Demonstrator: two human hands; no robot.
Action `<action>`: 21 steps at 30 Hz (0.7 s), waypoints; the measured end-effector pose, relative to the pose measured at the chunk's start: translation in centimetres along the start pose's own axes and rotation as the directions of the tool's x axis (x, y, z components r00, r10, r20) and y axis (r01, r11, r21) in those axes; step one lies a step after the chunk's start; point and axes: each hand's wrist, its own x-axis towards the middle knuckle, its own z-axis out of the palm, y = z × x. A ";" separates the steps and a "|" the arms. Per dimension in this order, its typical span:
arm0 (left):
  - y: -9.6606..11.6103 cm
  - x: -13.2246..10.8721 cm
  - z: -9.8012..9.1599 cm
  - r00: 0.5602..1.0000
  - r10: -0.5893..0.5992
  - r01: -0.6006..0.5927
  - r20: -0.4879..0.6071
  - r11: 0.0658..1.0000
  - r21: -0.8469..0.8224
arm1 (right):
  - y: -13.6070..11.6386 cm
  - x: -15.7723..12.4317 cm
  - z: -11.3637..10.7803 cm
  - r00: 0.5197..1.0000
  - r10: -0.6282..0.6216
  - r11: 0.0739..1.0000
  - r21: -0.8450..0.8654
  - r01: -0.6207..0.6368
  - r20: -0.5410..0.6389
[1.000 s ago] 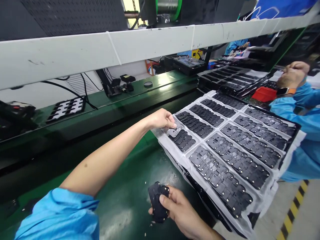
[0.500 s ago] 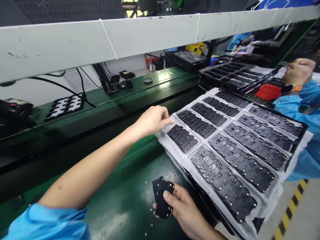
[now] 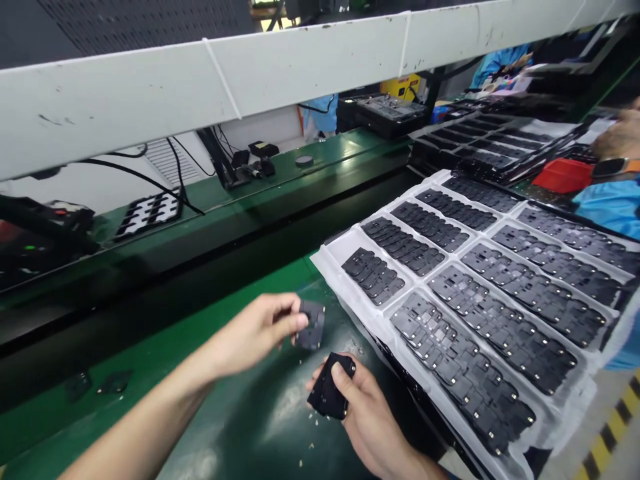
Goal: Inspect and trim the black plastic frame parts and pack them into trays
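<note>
To the right of both hands, a wide white tray point(image 3: 345, 247) with a film-like lining is set out in compartments, each filled with a row of overlapping flat black plates point(image 3: 375, 275); its near edge runs close beside the right hand. Above and beyond the hands, a long white scuffed beam point(image 3: 300, 63) crosses the view. Past the tray, to the far right of the hands, lie a red plastic bin point(image 3: 563, 175) and another person's wrist with a dark watch on an orange strap point(image 3: 607, 167). Two loose dark pieces point(image 3: 114, 382) lie left of the left forearm on the glossy green table point(image 3: 240, 427), and small pale crumbs point(image 3: 311, 445) are scattered just below the right hand.

The left hand point(image 3: 253, 333) reaches in from the lower left, held above the table, thumb and fingers pinching one plate. The right hand point(image 3: 367, 407) comes from the lower right, its fingers wrapped beneath a small stack and its thumb pressed on top.

The single thin black plate point(image 3: 313, 327) hangs tilted from the left fingertips, just above the right hand, with a small bright spot at its upper corner. The stack of matte black plates point(image 3: 330, 393) in the right hand is slightly fanned, with small gold-coloured spots along its right edge.
</note>
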 end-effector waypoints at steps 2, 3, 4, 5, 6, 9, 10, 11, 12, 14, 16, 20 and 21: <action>1.9 3.7 -2.4 0.997 0.076 -0.076 0.006 0.997 -0.007 | -0.3 -0.1 -0.2 0.999 0.025 1.000 0.005 -0.024 -0.044; 2.9 5.9 -3.4 0.994 0.104 -0.105 0.017 0.994 0.010 | -0.5 -0.1 -0.4 0.997 0.036 0.999 0.003 -0.036 -0.062; 3.8 8.2 -4.1 0.992 0.118 -0.119 0.038 0.992 0.029 | -0.6 -0.2 -0.5 0.996 0.044 0.999 -0.002 -0.045 -0.076; 4.6 10.5 -4.6 0.991 0.121 -0.124 0.055 0.991 0.046 | -0.7 -0.2 -0.7 0.995 0.051 0.999 -0.008 -0.052 -0.085; 5.2 12.6 -5.0 0.991 0.119 -0.123 0.067 0.990 0.061 | -0.7 -0.2 -0.9 0.995 0.054 0.998 -0.015 -0.056 -0.089; 6.5 17.3 -5.0 0.988 0.074 -0.090 0.134 0.989 0.118 | -0.9 -0.3 -1.4 0.995 0.064 0.997 -0.043 -0.068 -0.080; 6.8 18.2 -4.8 0.986 0.052 -0.076 0.160 0.987 0.143 | -0.9 -0.3 -1.5 0.995 0.069 0.996 -0.050 -0.073 -0.074; 6.9 18.8 -4.6 0.983 0.030 -0.061 0.181 0.983 0.171 | -0.9 -0.3 -1.6 0.995 0.075 0.995 -0.057 -0.079 -0.067; 7.0 19.2 -4.4 0.981 0.012 -0.053 0.196 0.977 0.204 | -1.0 -0.3 -1.7 0.995 0.082 0.994 -0.062 -0.086 -0.065; 7.2 19.4 -3.9 0.979 -0.016 -0.046 0.205 0.955 0.292 | -1.1 -0.3 -1.7 0.993 0.091 0.993 -0.064 -0.096 -0.076; 7.5 19.5 -3.5 0.980 -0.042 -0.038 0.194 0.919 0.393 | -1.2 -0.4 -1.7 0.991 0.099 0.993 -0.062 -0.105 -0.092; 8.3 19.6 -3.5 0.986 -0.080 -0.005 0.144 0.861 0.509 | -1.2 -0.5 -1.6 0.993 0.100 0.993 -0.047 -0.104 -0.069; 8.5 19.4 -3.6 0.988 -0.078 -0.002 0.133 0.855 0.519 | -1.2 -0.5 -1.6 0.994 0.095 0.994 -0.041 -0.098 -0.057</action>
